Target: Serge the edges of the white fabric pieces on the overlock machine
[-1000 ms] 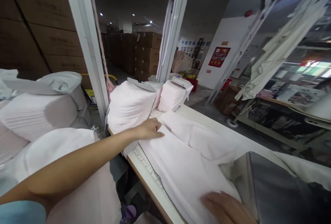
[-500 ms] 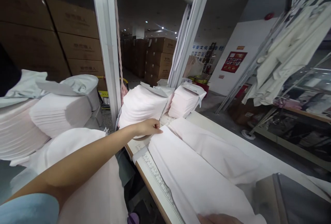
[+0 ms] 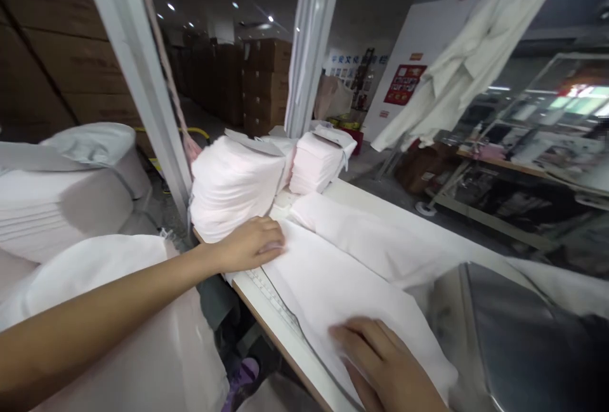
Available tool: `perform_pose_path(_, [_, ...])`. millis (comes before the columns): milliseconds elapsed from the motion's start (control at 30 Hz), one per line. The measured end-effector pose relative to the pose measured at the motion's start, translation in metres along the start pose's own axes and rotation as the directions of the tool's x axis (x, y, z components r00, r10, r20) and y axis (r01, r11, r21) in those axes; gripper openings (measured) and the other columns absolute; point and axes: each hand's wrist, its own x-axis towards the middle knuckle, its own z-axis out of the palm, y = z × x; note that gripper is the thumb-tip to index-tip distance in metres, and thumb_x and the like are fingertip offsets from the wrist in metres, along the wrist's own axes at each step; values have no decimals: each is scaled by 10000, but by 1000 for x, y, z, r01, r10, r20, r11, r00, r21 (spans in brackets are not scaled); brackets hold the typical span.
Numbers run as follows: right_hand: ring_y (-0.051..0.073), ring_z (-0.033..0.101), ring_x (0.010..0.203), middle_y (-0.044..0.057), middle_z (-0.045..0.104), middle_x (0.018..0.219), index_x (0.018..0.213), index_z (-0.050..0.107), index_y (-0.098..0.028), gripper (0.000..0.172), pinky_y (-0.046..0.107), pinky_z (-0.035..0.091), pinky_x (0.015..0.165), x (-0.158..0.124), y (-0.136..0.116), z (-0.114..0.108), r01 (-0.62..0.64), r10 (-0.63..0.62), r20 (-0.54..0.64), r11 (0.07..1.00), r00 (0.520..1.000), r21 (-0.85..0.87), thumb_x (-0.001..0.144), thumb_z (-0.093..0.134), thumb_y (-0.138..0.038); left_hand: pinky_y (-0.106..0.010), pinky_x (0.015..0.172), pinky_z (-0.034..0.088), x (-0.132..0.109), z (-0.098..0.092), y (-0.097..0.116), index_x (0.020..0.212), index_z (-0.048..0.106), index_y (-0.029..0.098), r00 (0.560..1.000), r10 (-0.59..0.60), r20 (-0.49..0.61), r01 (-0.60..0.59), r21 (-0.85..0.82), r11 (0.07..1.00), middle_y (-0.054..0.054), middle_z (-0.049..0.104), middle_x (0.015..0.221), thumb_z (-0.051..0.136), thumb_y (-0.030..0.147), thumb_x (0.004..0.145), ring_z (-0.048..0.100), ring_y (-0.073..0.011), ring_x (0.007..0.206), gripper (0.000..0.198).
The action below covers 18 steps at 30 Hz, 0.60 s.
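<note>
A: Where to find the white cloth (image 3: 333, 272)?

B: At lower centre, spread lengthwise on the table (image 3: 361, 199).

A: Likely to handle how?

B: Probably light, soft and limp, prone to creasing; best held at opposite ends.

A: And the hands?

B: Left hand (image 3: 252, 244): at the cloth's upper-left end, fingers curled, pinch not discernible. Right hand (image 3: 385, 361): lower right of centre, over the cloth, fingers loosely spread.

A: Beyond?

B: Folded stack (image 3: 238, 183), left of centre; grey box-shaped object (image 3: 523, 329), lower right.

Plain white cloth (image 3: 328, 272), brown cartons (image 3: 266, 85)
</note>
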Motion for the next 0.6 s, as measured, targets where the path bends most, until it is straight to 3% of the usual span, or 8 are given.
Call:
perform_pose_path(67, [247, 595, 873, 72, 641, 977, 1043, 644, -235, 299, 425, 528, 769, 11, -10, -8, -81, 77, 105, 996, 992, 39, 876, 444, -90, -364, 990, 401, -10, 6, -1, 1038, 627, 208, 998, 54, 24, -54, -14, 998, -81, 625, 1071, 441, 359, 948, 554, -226, 1052, 256])
perform_pose_path(200, [207, 560, 813, 51, 603, 880, 877, 649, -207, 216, 365, 475, 737, 23, -13, -21, -190, 151, 153, 941, 977, 281, 869, 460, -103, -360, 1089, 339, -25, 17, -12, 1210, 562, 175, 999, 45, -22, -46, -50, 998, -106, 568, 1271, 368, 328, 986, 464, -225, 1246, 333])
perform_pose_path(233, [192, 560, 800, 42, 599, 872, 863, 650, -207, 196, 340, 463, 730, 23, -10, -23, -226, 181, 151, 898, 972, 377, 850, 481, -108, -355, 1103, 330, -27, 18, -14, 1230, 554, 177, 999, 41, -28, -42, -59, 997, -98, 564, 1291, 358, 327, 991, 456, -218, 1264, 343])
perform_pose_path(300, [176, 565, 826, 32, 607, 897, 830, 660, -204, 130, 312, 441, 773, 22, -3, -25, -349, 323, 155, 724, 934, 594, 792, 554, -137, -342, 1111, 337, -30, 17, -15, 1225, 569, 185, 999, 37, -36, -40, -76, 996, -81, 575, 1295, 332, 331, 999, 470, -206, 1265, 358])
perform_pose_path(367, [178, 573, 860, 33, 621, 925, 839, 666, -194, 107, 305, 435, 807, 22, 4, -26, -454, 489, 198, 486, 850, 747, 754, 601, -204, -332, 1101, 359, -32, 15, -15, 1194, 598, 187, 998, 34, -49, -38, -86, 996, -71, 591, 1283, 307, 347, 1004, 499, -204, 1245, 383])
perform_pose_path(433, [188, 597, 832, 42, 639, 880, 907, 661, -173, 195, 313, 464, 775, 24, 10, -24, -504, 585, 260, 301, 768, 809, 756, 590, -275, -321, 1092, 375, -32, 14, -15, 1176, 617, 188, 998, 15, -64, -21, -97, 995, -64, 599, 1281, 305, 375, 1001, 521, -206, 1228, 404])
perform_pose_path(533, [190, 630, 712, 46, 650, 745, 964, 636, -133, 274, 328, 505, 696, 28, 13, -21, -516, 614, 289, 230, 734, 825, 781, 521, -302, -311, 1094, 370, -30, 13, -16, 1195, 616, 194, 999, -3, -51, -1, -77, 997, -54, 602, 1292, 369, 426, 975, 517, -214, 1239, 405])
perform_pose_path(600, [194, 637, 699, 60, 661, 747, 958, 633, -123, 287, 346, 514, 705, 29, 11, -18, -501, 630, 253, 252, 735, 828, 795, 478, -302, -309, 1087, 376, -27, 11, -17, 1189, 624, 195, 1000, 4, -29, -5, -31, 999, -51, 607, 1292, 436, 467, 941, 511, -228, 1246, 413])
